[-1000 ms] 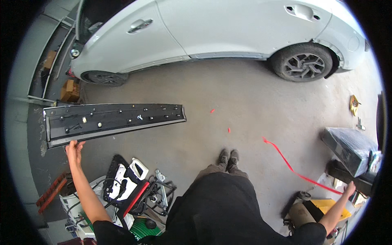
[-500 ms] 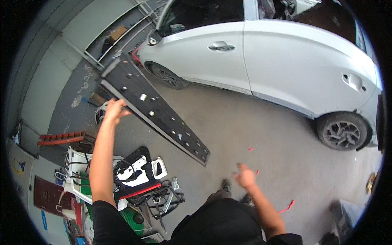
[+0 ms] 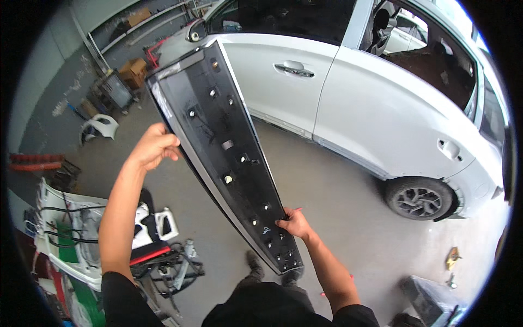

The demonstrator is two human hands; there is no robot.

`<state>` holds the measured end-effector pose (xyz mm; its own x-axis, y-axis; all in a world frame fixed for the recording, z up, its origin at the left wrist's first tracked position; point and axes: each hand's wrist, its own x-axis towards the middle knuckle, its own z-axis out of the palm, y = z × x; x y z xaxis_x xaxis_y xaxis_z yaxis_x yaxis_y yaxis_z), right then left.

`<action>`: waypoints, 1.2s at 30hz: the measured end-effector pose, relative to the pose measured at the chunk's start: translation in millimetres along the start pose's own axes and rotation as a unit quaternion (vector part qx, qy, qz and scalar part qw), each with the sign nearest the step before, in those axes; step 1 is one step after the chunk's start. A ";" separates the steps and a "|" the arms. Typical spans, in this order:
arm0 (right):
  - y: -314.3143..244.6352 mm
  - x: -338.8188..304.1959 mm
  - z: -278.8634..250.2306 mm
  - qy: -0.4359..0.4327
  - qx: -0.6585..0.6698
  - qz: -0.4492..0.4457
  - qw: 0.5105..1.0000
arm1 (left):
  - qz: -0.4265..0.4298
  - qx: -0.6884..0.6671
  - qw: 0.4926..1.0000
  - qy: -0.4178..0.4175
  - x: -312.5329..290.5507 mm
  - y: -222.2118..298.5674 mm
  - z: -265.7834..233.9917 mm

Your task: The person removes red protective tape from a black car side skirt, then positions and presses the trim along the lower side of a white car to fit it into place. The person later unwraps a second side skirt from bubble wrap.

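Note:
A long black car door cladding panel (image 3: pixel 210 136) slants across the middle of the view, its clip-studded side facing me. Several small pale clips (image 3: pixel 228 179) dot that face. My left hand (image 3: pixel 154 147) is closed round the panel's left edge, toward its wider far end. On the right edge, near the narrow end, my right hand (image 3: pixel 295 223) grips it with the thumb lying on the studded face. The panel is held above the floor, and its outer face is hidden from me.
A white car (image 3: pixel 327 92) stands beyond the panel, its rear wheel (image 3: pixel 419 200) at right. Removed white body parts (image 3: pixel 71 234) and a black metal frame (image 3: pixel 180 267) lie at left. A cardboard box (image 3: pixel 133 72) is by the far wall. A plastic-covered item (image 3: pixel 433 297) sits lower right.
My right hand was free and apart; now it grips the panel's narrow end. The panel has come closer and turned steeper, with my left hand still on it. My view has shifted.

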<state>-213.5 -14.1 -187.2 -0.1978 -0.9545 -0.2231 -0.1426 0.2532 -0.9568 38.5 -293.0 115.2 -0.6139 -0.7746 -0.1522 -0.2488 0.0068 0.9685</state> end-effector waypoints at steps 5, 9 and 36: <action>-28.6 -1.9 0.2 0.034 -0.025 -0.012 0.999 | 0.075 -0.070 0.985 -0.139 30.5 14.9 -19.4; -80.5 -1.0 12.6 0.170 0.090 -0.122 0.974 | 0.197 -0.115 0.961 -0.158 43.1 45.7 -47.1; -61.8 150.6 209.1 0.325 0.473 0.156 0.804 | -0.194 -0.577 0.783 0.129 12.8 -345.0 -13.2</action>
<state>-31.7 -206.4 -200.6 -0.5897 -0.5056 -0.6297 0.7532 -0.0631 -0.6547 126.4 -313.7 -218.2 -0.4513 -0.6791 -0.5789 0.5547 -0.7217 0.4142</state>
